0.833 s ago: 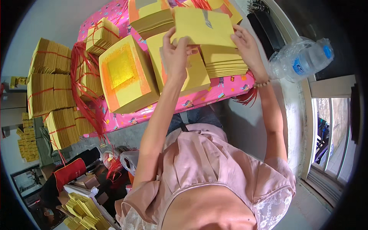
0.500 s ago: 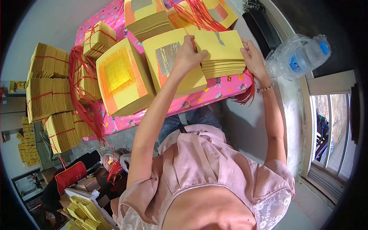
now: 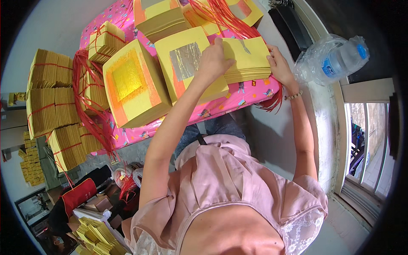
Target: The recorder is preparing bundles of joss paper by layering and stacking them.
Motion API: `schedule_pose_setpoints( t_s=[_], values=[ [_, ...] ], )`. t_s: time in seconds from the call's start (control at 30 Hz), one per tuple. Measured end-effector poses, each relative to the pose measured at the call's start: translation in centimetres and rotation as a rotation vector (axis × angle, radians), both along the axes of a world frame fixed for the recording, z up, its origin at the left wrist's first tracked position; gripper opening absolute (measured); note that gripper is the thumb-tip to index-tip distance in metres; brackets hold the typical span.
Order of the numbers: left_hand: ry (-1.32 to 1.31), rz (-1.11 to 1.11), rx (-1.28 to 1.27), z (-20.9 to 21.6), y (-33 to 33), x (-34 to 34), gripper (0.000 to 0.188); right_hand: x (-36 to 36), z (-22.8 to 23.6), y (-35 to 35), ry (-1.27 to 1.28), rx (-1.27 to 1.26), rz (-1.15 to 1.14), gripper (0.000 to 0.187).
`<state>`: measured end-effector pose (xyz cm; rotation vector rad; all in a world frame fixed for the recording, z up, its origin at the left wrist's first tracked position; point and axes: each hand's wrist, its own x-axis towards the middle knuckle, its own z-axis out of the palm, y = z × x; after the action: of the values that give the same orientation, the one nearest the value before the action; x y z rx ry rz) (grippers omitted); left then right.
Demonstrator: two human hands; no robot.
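A stack of folded yellow paper lies at the near right of the pink patterned table cover, its folded edges toward me. My left hand is closed at the stack's left end, with part of its grip hidden behind the hand. At the right end, the fingers of my right hand are bent and pressed against the stack's edge. Just left of it stands a thick block of yellow paper with a silver patch, partly behind my left hand. Farther left is another block with a gold square.
Bundles of yellow paper tied with red string are piled at the left. Loose red strands lie across the back of the pink table cover. A clear plastic bottle in a plastic wrap stands on the ledge at right.
The folded layers of the paper stack have come closer together and it looks lower. My left hand has shifted slightly; my right hand stays at the right end.
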<state>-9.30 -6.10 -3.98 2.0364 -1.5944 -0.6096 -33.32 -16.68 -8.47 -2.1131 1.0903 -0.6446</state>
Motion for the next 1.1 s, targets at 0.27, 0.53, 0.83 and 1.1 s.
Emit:
schedule_pose_setpoints(
  t_s=[0.27,0.53,0.83,1.1],
  values=[
    [-0.227,-0.286,-0.137,-1.2,-0.3,-0.4,0.035,0.0,0.3,0.9,0.051,-0.158,0.0,0.038],
    [-0.36,-0.35,-0.171,-2.0,-0.4,-0.1,0.023,2.7,2.6,2.8,0.194,-0.646,-0.049,0.039],
    [-0.427,-0.376,-0.16,-2.4,-0.5,-0.3,0.024,3.8,-3.0,3.2,0.403,-0.591,0.027,0.058],
    [-0.449,-0.384,-0.123,-2.5,-0.8,-0.5,0.027,3.7,-3.6,3.4,0.381,-0.548,0.021,0.057]
  ],
)
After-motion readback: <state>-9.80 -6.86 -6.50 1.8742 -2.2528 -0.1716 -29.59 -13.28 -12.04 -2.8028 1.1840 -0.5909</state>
